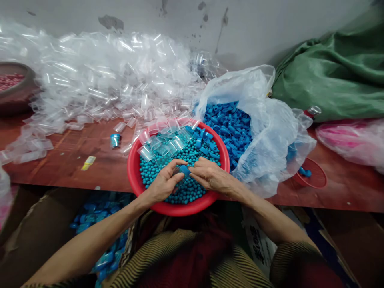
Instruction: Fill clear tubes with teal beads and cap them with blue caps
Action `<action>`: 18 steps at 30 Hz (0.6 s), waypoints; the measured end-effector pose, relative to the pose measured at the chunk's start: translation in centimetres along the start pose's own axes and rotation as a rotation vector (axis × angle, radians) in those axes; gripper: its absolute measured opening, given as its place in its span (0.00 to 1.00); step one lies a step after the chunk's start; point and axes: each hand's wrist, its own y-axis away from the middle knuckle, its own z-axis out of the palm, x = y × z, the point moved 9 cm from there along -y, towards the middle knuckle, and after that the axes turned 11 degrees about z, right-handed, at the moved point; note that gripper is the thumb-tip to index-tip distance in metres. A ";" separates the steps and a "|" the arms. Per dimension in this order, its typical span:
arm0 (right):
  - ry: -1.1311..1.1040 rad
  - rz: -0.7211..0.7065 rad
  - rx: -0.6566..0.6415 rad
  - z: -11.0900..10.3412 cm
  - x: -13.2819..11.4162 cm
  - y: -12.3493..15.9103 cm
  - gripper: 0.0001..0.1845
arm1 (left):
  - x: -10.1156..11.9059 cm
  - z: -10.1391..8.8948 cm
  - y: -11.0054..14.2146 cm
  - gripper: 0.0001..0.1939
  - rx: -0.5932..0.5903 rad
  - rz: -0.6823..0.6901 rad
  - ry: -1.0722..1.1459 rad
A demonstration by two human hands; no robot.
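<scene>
Over a red basin (132, 172), my left hand (165, 182) and my right hand (210, 175) meet with fingers pinched around a small blue plastic cap (185, 170). Whether a clear tube is attached to it cannot be made out. Beneath them the basin is filled with teal beads (192, 194). Several clear plastic tubes (147, 153) lie on the beads along the far left side. Loose blue caps (204, 140) rest on the beads at the far right side.
Clear tubes (120, 72) are heaped along the wall. A plastic bag (264, 132) spills blue caps (231, 124) beside the basin. One filled tube (115, 141) sits left. A red basket (319, 176) and green sack (333, 76) are right; a box of blue pieces (105, 256) sits below.
</scene>
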 end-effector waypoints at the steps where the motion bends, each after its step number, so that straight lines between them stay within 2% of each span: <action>1: -0.012 0.009 0.021 0.2 0.2 0.0 0.18 | -0.1 0.0 0.0 0.15 0.023 -0.006 0.011; 7: -0.203 0.134 0.078 1.2 2.1 -0.2 0.14 | -0.1 -0.6 -0.3 0.16 0.149 -0.023 0.037; 9: -0.369 0.216 0.016 1.4 3.1 -0.3 0.12 | 0.0 -0.8 -0.5 0.17 0.135 -0.029 0.039; 13: -0.821 0.415 -0.069 1.6 5.3 -0.7 0.19 | 0.2 -0.8 -0.6 0.19 0.035 -0.029 0.033; 16: -1.069 0.591 0.026 1.9 7.1 -0.9 0.24 | 0.4 -0.5 -0.5 0.19 0.000 -0.019 0.028; 18: -1.127 0.646 0.108 2.1 7.5 -1.1 0.24 | 0.4 -0.1 -0.5 0.19 -0.003 -0.021 0.044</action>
